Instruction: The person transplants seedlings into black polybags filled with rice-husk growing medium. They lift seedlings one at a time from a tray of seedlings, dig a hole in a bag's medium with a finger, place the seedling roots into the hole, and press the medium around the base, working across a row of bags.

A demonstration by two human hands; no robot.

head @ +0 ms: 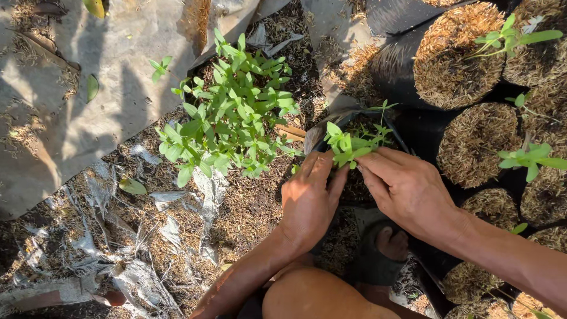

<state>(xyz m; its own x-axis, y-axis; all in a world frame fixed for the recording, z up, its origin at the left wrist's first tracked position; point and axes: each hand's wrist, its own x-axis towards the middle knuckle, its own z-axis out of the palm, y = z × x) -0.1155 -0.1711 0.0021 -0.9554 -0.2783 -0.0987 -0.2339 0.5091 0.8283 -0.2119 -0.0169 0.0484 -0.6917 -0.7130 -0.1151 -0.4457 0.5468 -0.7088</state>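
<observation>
1. Both hands press in around a small green seedling (352, 145): the left hand (309, 198) cups its near left side with fingers curled, and the right hand (407, 188) closes in from the right, fingertips touching the stem base.
2. That seedling stands in a black grow bag (354, 118) filled with dark soil, just in front of the person's knee (313, 295) and sandalled foot (384, 251).
3. Just left of the bag, a bushy clump of green seedlings (233, 112) grows from the husk-strewn ground.
4. To the right stand more black bags topped with rice husk (458, 59), some holding single seedlings.
5. Grey sheeting (106, 65) covers the ground at far left.
</observation>
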